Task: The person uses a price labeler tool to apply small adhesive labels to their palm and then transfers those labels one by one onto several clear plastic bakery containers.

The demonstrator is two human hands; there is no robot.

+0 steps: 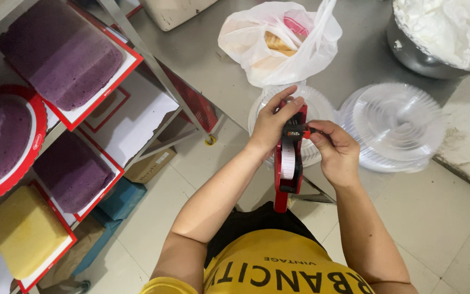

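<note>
red label gun (289, 163) upright between left hand (270, 126) and right hand (335, 149)

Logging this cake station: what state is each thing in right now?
Red label gun: upright, held in both hands.
Left hand: gripping its top.
Right hand: pinching its side knob.
Plastic bag: open, filled.
Clear lids: stacked.
Purple cake: uncovered, shelved.

I see a white label roll (288, 161) in the red label gun (290, 158), frame centre. White plastic bag (278, 46) top centre, beige and pink packs inside. Brown cardboard box (150, 166) left of centre, under the shelf.
</note>
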